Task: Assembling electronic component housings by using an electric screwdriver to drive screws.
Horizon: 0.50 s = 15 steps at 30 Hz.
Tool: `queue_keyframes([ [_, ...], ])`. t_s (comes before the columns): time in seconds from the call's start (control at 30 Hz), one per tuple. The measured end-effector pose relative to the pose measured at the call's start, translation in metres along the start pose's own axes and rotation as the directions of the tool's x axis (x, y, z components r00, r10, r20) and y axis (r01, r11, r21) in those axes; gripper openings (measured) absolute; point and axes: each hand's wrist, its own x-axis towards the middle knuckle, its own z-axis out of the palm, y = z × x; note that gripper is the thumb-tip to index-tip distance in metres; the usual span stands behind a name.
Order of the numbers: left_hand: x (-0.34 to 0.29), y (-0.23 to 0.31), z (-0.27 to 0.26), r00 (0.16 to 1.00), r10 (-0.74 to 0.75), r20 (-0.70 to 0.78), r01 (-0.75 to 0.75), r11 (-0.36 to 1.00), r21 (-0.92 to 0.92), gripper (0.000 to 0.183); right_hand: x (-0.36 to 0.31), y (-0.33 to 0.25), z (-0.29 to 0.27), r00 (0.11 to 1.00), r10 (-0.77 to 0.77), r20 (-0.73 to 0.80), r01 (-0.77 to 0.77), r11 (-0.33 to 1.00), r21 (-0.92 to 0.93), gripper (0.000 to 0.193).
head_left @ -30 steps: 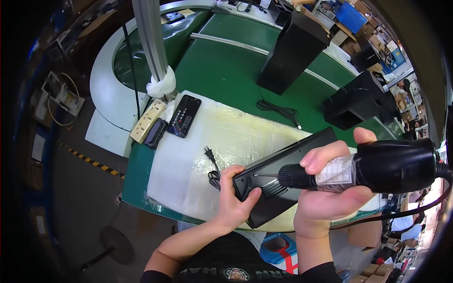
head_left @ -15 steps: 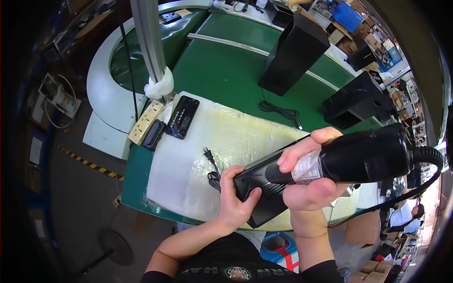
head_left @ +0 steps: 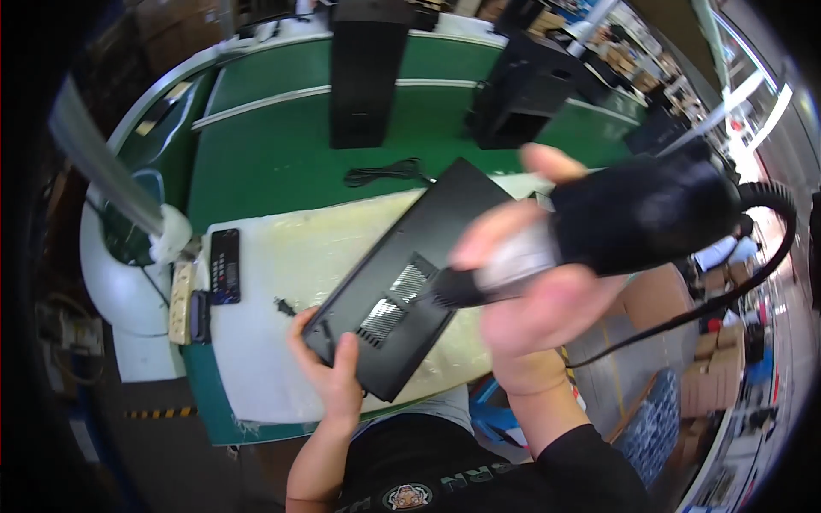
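A flat black metal case [head_left: 449, 201] with slotted vents lies slanted over a pale padded sheet [head_left: 256, 368]. My left hand [head_left: 332, 372] grips its near left corner, thumb on the top face and fingers round the edge. In my right hand [head_left: 547, 308], somewhat blurred, is a black electric screwdriver [head_left: 641, 218] with a ribbed cable at its back end. Its nose points down-left at the case, by the vents; whether the tip touches the surface I cannot tell. A small black power plug [head_left: 284, 306] lies on the sheet beside my left hand.
Tall black boxes, one upright [head_left: 363, 94] and one with an opening [head_left: 522, 98], stand on the green bench [head_left: 265, 162]. A coiled black cord [head_left: 385, 173] lies before them. At left are a black keypad panel [head_left: 225, 267], a power strip [head_left: 180, 303] and a metal post [head_left: 111, 167].
My view has swung right. The case now shows more of its top face and vents. My left hand still holds its corner, and the screwdriver remains in my right hand.
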Motion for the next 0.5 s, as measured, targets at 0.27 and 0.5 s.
queue_keyframes([
  [0.27, -0.002, -0.002, 0.017, 0.997, 0.063, 0.051, -0.064, 0.998, 0.021, 0.047, -0.094, 0.15, -0.179, 0.808, -0.323, -0.492, -0.016, 0.823, -0.567, 0.057],
  [0.5, 0.0, 0.007, 0.01, 0.997, 0.07, 0.006, -0.071, 0.995, 0.072, 0.048, -0.119, 0.146, -0.153, 0.848, -0.064, -0.526, -0.15, 0.923, -0.353, 0.059],
])
